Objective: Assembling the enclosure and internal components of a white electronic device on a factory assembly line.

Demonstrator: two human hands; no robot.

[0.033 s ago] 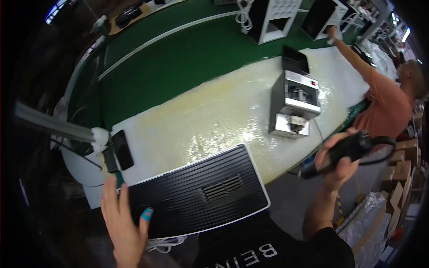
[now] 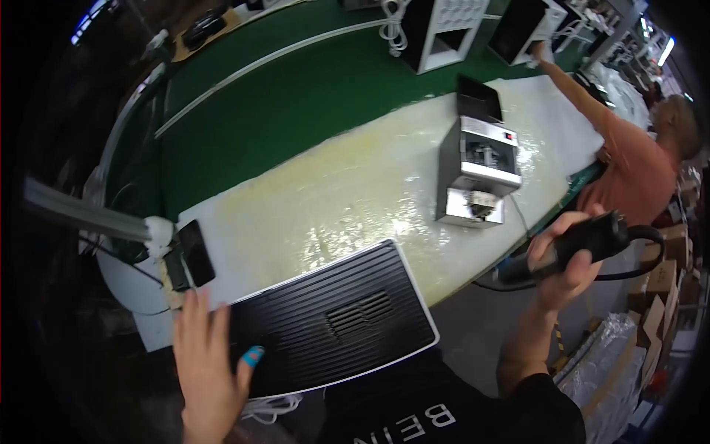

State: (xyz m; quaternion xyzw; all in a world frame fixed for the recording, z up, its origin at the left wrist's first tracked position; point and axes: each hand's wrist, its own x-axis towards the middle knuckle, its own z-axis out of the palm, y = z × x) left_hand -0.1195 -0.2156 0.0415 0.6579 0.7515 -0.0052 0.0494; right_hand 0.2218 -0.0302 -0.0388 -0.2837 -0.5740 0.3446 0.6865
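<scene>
A black ribbed panel (image 2: 292,325) with a pale rim and a slotted vent (image 2: 360,316) lies at the near edge of the table, close to my body. My left hand (image 2: 211,370) is over its left end, fingers stretched and thumb apart, with a blue wrap on the thumb. Whether the palm presses on the panel I cannot tell. Off to the right, my right hand (image 2: 562,285) is closed around a black electric screwdriver (image 2: 592,240). Its blurred front end points left, and a thick black cable (image 2: 647,235) loops from its back.
Farther right stands a metal machine (image 2: 481,166) with a raised dark lid and a red switch. A phone (image 2: 195,253) lies by a post (image 2: 89,211) at left. White-fronted units (image 2: 444,37) stand at the back. A co-worker (image 2: 629,155) reaches toward one. Boxes (image 2: 658,274) are at right.
My left hand has moved slightly right and down over the panel's end. The screwdriver has shifted a little in my right hand's swing, its cable hanging lower. The whole view has slid slightly.
</scene>
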